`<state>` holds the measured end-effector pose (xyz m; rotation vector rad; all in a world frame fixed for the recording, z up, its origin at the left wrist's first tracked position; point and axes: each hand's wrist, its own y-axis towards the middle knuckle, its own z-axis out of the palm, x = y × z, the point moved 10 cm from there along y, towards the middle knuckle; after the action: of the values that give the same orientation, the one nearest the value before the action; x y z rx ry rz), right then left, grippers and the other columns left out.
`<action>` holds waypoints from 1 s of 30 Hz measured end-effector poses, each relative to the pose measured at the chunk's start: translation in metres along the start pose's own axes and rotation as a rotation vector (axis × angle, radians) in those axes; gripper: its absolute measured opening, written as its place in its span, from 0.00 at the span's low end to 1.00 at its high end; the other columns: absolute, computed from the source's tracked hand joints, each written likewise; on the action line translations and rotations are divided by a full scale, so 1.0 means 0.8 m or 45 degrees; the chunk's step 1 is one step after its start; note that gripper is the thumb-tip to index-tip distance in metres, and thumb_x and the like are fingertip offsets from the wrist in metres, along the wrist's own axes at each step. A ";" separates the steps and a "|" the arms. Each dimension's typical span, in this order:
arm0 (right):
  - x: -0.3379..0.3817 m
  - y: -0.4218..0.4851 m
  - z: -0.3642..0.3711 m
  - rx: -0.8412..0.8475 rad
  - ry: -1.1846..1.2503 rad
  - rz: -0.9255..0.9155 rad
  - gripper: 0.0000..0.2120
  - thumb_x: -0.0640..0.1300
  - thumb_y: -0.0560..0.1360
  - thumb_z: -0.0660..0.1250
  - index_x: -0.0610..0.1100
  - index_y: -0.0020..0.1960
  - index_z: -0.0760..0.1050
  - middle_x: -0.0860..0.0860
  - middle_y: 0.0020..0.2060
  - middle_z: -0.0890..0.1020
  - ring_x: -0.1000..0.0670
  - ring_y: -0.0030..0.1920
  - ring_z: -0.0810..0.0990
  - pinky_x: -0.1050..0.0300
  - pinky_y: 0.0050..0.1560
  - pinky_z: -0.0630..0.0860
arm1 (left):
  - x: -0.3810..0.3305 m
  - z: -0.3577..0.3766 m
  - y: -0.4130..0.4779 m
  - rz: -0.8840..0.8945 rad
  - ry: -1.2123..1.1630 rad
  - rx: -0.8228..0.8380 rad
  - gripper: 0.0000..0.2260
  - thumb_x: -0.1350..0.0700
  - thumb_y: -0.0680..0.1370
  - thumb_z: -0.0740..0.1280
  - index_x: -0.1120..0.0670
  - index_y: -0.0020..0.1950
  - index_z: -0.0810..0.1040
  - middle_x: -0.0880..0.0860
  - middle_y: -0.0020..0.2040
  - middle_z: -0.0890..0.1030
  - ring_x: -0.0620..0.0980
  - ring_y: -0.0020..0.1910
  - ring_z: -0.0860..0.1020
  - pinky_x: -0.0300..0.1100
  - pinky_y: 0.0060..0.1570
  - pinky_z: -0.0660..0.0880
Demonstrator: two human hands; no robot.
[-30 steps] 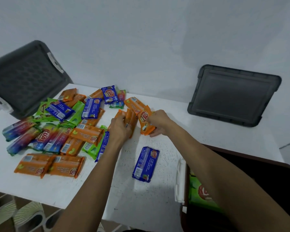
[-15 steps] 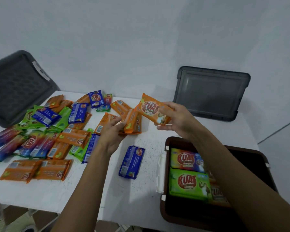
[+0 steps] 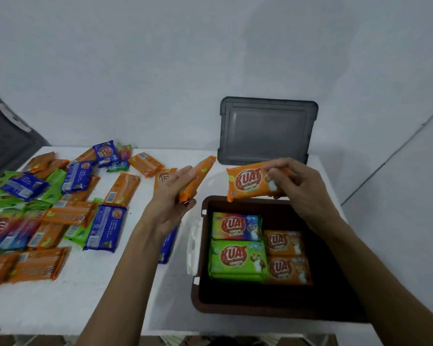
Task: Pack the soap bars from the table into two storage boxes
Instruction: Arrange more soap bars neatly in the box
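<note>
Orange soap bar (image 3: pixel 248 182) pinched between right fingers (image 3: pixel 279 169) over box (image 3: pixel 197 297).

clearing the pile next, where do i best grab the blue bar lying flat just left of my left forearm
Pinch the blue bar across its narrow width at mid-length, from above. It lies flat, long axis pointing away from you. Its right long edge borders bare table, so a thumb probably slides in there; the left edge lies against a green bar.

Your dark brown plastic storage box (image 3: pixel 197 292) holds a green-wrapped soap bar (image 3: pixel 236 258), a rainbow-wrapped soap bar (image 3: pixel 236 226) and two orange-wrapped soap bars (image 3: pixel 284 242), all red-logoed. Left of it, the loose soap bars (image 3: pixel 70 213) are orange, blue and green.
</note>
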<state>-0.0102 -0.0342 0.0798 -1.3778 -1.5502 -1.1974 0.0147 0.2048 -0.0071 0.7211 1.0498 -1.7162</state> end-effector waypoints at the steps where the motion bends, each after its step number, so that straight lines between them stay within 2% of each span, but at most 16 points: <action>1: -0.002 -0.006 -0.010 -0.010 -0.040 -0.020 0.06 0.41 0.80 0.64 0.44 0.51 0.79 0.51 0.46 0.83 0.51 0.45 0.84 0.57 0.41 0.81 | 0.004 0.006 -0.001 -0.004 0.021 0.006 0.18 0.48 0.67 0.77 0.51 0.53 0.78 0.51 0.45 0.75 0.43 0.32 0.73 0.37 0.31 0.72; 2: -0.004 -0.012 -0.019 -0.016 -0.076 -0.032 0.06 0.42 0.80 0.64 0.45 0.52 0.80 0.52 0.46 0.83 0.53 0.46 0.83 0.59 0.42 0.80 | 0.009 0.012 -0.002 -0.008 0.031 0.009 0.21 0.46 0.63 0.78 0.50 0.52 0.77 0.52 0.44 0.75 0.43 0.32 0.74 0.37 0.32 0.72; 4: -0.006 -0.025 -0.036 -0.007 -0.149 -0.051 0.06 0.42 0.80 0.64 0.46 0.53 0.80 0.53 0.47 0.83 0.56 0.47 0.82 0.64 0.44 0.78 | 0.016 0.020 -0.003 -0.005 0.049 0.016 0.29 0.46 0.58 0.79 0.52 0.55 0.74 0.52 0.45 0.76 0.44 0.32 0.74 0.39 0.32 0.72; 6: -0.012 -0.039 -0.047 0.048 -0.179 -0.028 0.07 0.43 0.79 0.65 0.48 0.55 0.79 0.55 0.50 0.82 0.57 0.49 0.82 0.64 0.45 0.79 | 0.020 0.025 -0.003 0.028 0.094 0.005 0.34 0.48 0.59 0.78 0.53 0.62 0.72 0.51 0.46 0.76 0.44 0.32 0.74 0.39 0.31 0.71; 10: -0.034 -0.063 -0.068 0.091 -0.205 0.066 0.09 0.43 0.77 0.67 0.49 0.57 0.77 0.60 0.52 0.79 0.60 0.51 0.80 0.64 0.45 0.80 | 0.018 0.034 -0.004 0.165 0.163 -0.013 0.29 0.47 0.61 0.74 0.55 0.59 0.73 0.49 0.41 0.77 0.42 0.31 0.73 0.37 0.29 0.71; 13: -0.052 -0.075 -0.078 0.111 -0.194 0.136 0.09 0.42 0.77 0.67 0.48 0.57 0.77 0.58 0.53 0.79 0.61 0.52 0.80 0.65 0.44 0.80 | 0.014 0.036 -0.005 0.255 0.273 -0.034 0.31 0.46 0.61 0.73 0.56 0.61 0.73 0.48 0.44 0.79 0.43 0.32 0.75 0.36 0.29 0.72; 15: -0.066 -0.080 -0.080 0.124 -0.203 0.184 0.09 0.42 0.77 0.67 0.49 0.57 0.77 0.57 0.52 0.80 0.59 0.51 0.81 0.64 0.45 0.81 | 0.012 0.041 -0.009 0.304 0.381 -0.024 0.31 0.45 0.61 0.72 0.53 0.62 0.73 0.45 0.47 0.80 0.41 0.36 0.79 0.34 0.32 0.74; 17: -0.084 -0.084 -0.077 0.126 -0.254 0.242 0.09 0.44 0.77 0.67 0.51 0.57 0.77 0.57 0.53 0.79 0.55 0.51 0.81 0.60 0.47 0.82 | 0.013 0.047 -0.013 0.332 0.487 0.000 0.33 0.44 0.62 0.72 0.53 0.65 0.74 0.48 0.53 0.80 0.40 0.45 0.81 0.34 0.38 0.76; 19: -0.103 -0.085 -0.069 0.126 -0.280 0.314 0.08 0.45 0.78 0.67 0.54 0.56 0.77 0.55 0.54 0.79 0.53 0.52 0.81 0.55 0.48 0.83 | 0.014 0.052 -0.016 0.353 0.571 0.007 0.33 0.43 0.63 0.72 0.51 0.66 0.74 0.49 0.57 0.81 0.44 0.53 0.80 0.37 0.45 0.77; 21: -0.121 -0.084 -0.060 0.133 -0.307 0.370 0.08 0.45 0.78 0.67 0.54 0.56 0.77 0.54 0.53 0.79 0.52 0.52 0.82 0.52 0.49 0.83 | 0.016 0.057 -0.020 0.362 0.618 0.003 0.30 0.43 0.64 0.72 0.48 0.66 0.76 0.47 0.57 0.81 0.46 0.57 0.80 0.39 0.48 0.78; 24: -0.144 -0.084 -0.044 0.172 -0.319 0.453 0.09 0.44 0.79 0.66 0.52 0.58 0.77 0.53 0.56 0.79 0.52 0.55 0.80 0.50 0.53 0.82 | 0.017 0.062 -0.025 0.364 0.638 -0.003 0.28 0.46 0.67 0.72 0.45 0.67 0.75 0.47 0.58 0.81 0.47 0.57 0.79 0.40 0.46 0.79; 27: -0.160 -0.085 -0.036 0.172 -0.394 0.516 0.09 0.41 0.79 0.65 0.53 0.57 0.75 0.53 0.58 0.77 0.51 0.56 0.79 0.55 0.50 0.81 | 0.011 0.065 -0.029 0.389 0.622 -0.018 0.29 0.49 0.69 0.75 0.46 0.69 0.72 0.50 0.59 0.79 0.45 0.53 0.80 0.36 0.42 0.79; 30: -0.161 -0.085 -0.035 0.145 -0.565 0.485 0.09 0.40 0.80 0.64 0.51 0.57 0.73 0.52 0.54 0.77 0.53 0.50 0.78 0.66 0.38 0.77 | 0.008 0.067 -0.033 0.396 0.606 -0.021 0.29 0.48 0.69 0.70 0.46 0.70 0.71 0.51 0.58 0.78 0.42 0.51 0.81 0.35 0.40 0.78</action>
<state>-0.0581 -0.1001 -0.0443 -1.8437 -1.5180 -0.5888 -0.0124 0.1585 0.0200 1.2522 1.1916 -1.2955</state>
